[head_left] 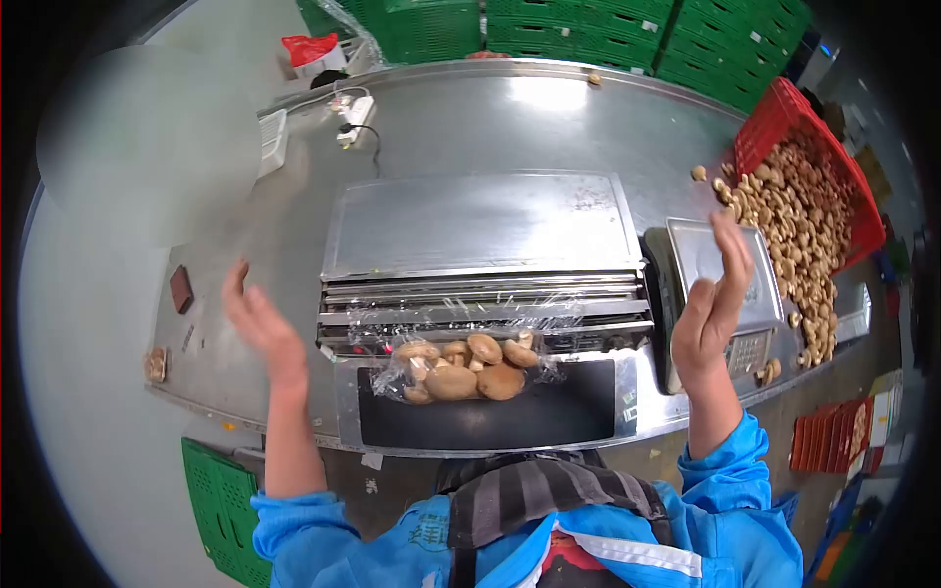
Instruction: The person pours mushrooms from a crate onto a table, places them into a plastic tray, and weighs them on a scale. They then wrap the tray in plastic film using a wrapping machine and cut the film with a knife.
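Observation:
A clear film-wrapped pack of brown mushrooms [461, 370] lies on the dark plate [578, 402] at the front of a metal wrapping machine [480, 225]. Loose film stretches from the pack over the machine's rollers. My left hand [261, 318] is raised to the left of the machine, fingers apart, holding nothing. On the other side, my right hand [716, 299] is up beside the scale [720, 274], palm turned inward, fingers apart and with nothing in it. Neither hand touches the pack.
A tipped red crate [784, 113] spills many mushrooms [799, 225] onto the table's right side. A power strip [357, 120] with cables lies at the back left. Green crates [569, 34] stand behind the table. A dark red block [181, 290] sits at the left.

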`<state>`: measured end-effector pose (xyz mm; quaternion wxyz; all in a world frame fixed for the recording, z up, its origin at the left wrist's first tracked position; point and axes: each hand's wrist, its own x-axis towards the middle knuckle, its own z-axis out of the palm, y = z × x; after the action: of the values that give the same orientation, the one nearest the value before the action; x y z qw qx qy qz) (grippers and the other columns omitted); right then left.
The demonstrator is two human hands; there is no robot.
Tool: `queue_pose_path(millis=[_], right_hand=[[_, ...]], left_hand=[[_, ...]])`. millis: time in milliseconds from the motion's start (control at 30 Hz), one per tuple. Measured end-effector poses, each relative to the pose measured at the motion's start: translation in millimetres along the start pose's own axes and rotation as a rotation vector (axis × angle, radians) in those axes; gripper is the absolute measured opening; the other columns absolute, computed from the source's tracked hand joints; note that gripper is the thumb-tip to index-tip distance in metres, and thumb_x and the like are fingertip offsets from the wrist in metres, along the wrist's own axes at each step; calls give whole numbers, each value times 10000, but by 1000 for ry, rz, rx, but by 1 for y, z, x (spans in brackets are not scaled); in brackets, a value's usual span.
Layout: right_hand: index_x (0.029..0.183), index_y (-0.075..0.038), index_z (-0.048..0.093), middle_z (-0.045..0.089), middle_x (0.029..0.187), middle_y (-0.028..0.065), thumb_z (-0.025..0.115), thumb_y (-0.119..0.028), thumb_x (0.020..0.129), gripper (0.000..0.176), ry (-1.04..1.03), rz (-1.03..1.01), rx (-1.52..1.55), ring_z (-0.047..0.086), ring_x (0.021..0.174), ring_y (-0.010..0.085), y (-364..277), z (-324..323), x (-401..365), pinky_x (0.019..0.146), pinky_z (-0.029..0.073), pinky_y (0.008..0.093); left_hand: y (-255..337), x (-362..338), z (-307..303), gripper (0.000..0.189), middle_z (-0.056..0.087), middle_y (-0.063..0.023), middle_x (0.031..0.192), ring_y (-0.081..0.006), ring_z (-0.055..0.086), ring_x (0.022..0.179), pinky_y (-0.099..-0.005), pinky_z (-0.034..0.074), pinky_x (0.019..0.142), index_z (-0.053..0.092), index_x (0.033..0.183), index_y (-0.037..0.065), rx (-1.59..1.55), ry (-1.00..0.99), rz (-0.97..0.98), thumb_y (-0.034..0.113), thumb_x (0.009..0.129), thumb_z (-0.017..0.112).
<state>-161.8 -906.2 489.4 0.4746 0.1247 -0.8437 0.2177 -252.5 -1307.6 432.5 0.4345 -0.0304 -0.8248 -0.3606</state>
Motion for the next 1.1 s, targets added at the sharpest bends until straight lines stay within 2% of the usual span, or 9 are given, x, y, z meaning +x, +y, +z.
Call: queue_pose_path(millis=[167, 267, 533, 667, 800, 900, 967, 1033, 1100], right_hand=[[1050, 17, 534, 550, 963, 143, 504, -47, 879, 186, -532, 488, 363, 548, 897, 262, -22, -1, -84, 816, 433, 326], [1060, 18, 527, 556, 950, 144, 552, -75, 873, 210, -600, 825, 473, 588, 858, 235, -34, 18, -138, 756, 473, 303], [936, 11, 552, 518, 810, 136, 618, -71, 811, 163, -644, 672, 415, 532, 735, 273, -59, 55, -152, 651, 430, 355], [867, 9, 520, 505, 762, 128, 581, -53, 839, 92, -521, 520, 443, 499, 675, 285, -63, 61, -154, 623, 418, 332], [906, -7, 442, 497, 680, 145, 480, -112, 916, 113, -477, 971, 819, 492, 586, 307, -69, 65, -165, 583, 421, 325], [884, -10, 416, 494, 634, 197, 478, -107, 909, 118, -599, 761, 416, 517, 586, 367, -67, 77, -155, 537, 425, 374], [891, -3, 384, 515, 574, 239, 482, -76, 878, 123, -621, 532, 228, 541, 555, 428, -74, 83, -158, 486, 402, 503], [884, 8, 369, 521, 562, 234, 481, -64, 862, 135, -706, 493, 161, 535, 516, 418, -83, 86, -153, 466, 409, 505], [884, 18, 361, 526, 541, 231, 472, -80, 842, 154, -775, 507, 131, 539, 498, 424, -90, 95, -147, 466, 432, 509]], left_hand=[[-25, -62, -42, 246, 558, -71, 830, -153, 542, 813, -293, 435, 772, 513, 897, 1, -245, -331, -541, 204, 962, 390], [-25, -118, -36, 234, 576, -74, 834, -134, 560, 766, -271, 468, 706, 524, 892, -11, -326, -524, -719, 189, 956, 420], [-9, -150, -37, 105, 542, -47, 916, -104, 538, 788, -233, 444, 712, 552, 940, -27, -382, -623, -572, 56, 877, 540], [0, -158, -28, 84, 523, -37, 838, -81, 512, 720, -201, 424, 628, 508, 944, -5, -581, -415, -653, 61, 894, 518], [10, -150, -14, 98, 532, -30, 771, -64, 479, 616, -204, 404, 545, 482, 941, 15, -903, -253, -957, 105, 910, 507], [4, -154, -2, 124, 538, -37, 718, -86, 503, 600, -246, 417, 518, 491, 914, 10, -536, -466, -540, 129, 902, 526], [-6, -149, -10, 149, 584, -95, 650, -210, 582, 568, -334, 438, 499, 529, 857, 23, -245, -643, -326, 163, 873, 575], [-18, -146, -13, 150, 600, -127, 646, -276, 608, 586, -369, 446, 501, 546, 823, 38, -61, -662, -135, 177, 860, 591], [-19, -137, -15, 173, 605, -146, 674, -337, 600, 616, -409, 448, 510, 546, 793, 68, 25, -702, -181, 223, 860, 582]])
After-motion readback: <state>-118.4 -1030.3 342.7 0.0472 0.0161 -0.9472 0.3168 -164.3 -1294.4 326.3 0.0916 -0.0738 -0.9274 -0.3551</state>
